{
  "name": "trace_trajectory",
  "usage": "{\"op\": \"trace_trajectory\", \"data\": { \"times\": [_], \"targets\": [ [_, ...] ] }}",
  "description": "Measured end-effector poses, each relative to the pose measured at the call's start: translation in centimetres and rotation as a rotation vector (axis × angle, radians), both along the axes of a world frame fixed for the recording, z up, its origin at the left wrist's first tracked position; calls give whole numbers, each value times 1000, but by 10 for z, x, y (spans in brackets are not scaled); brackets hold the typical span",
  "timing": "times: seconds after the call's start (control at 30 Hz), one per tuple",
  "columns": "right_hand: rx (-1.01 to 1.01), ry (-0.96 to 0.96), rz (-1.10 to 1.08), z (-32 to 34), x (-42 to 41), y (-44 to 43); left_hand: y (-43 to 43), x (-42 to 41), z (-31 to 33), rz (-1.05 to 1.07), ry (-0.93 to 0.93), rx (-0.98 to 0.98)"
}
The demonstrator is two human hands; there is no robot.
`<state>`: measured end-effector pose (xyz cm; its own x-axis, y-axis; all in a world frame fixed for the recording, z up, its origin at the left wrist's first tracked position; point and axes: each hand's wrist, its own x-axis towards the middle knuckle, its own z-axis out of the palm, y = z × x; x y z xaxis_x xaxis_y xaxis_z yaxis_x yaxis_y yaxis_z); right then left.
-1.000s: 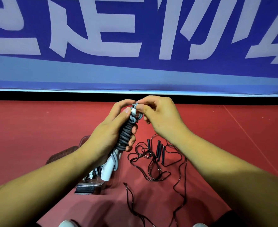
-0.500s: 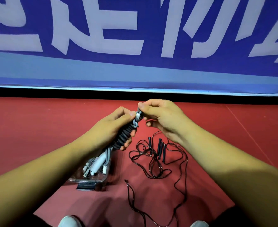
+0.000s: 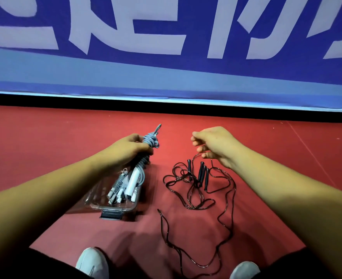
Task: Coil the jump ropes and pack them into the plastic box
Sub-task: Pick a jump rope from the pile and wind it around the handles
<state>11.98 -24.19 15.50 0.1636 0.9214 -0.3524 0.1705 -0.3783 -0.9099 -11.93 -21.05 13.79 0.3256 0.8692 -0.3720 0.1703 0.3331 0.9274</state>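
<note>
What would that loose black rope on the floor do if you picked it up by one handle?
The black rope would probably hang limp and trail, since its thin cord lies in slack loops on the red floor. It may well snag, because those loops cross each other and the black handles.

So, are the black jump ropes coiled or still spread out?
Spread out. The black jump ropes lie in loose tangled loops on the red floor, beside the plastic box.
</note>
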Motion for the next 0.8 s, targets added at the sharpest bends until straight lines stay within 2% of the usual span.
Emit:
{"op": "trace_trajectory", "data": {
  "times": [0.17,0.3,0.43,0.57,0.7,0.8],
  "targets": [
    [-126,-24,17,-46,-21,15,28,-35,-61,45,283,-62],
    [-194,-78,53,-97,-41,31,41,-49,-98,141,387,-38],
    [-311,-284,140,-189,-48,35,54,-68,-159,173,529,-73],
    [-434,-286,88,-263,-48,35,72,-80,-202,132,639,-48],
    [-477,-575,220,-315,-52,48,82,-80,-241,94,648,9],
    [-427,-683,274,-346,-56,58,93,-82,-257,97,713,49]
  ]
}}
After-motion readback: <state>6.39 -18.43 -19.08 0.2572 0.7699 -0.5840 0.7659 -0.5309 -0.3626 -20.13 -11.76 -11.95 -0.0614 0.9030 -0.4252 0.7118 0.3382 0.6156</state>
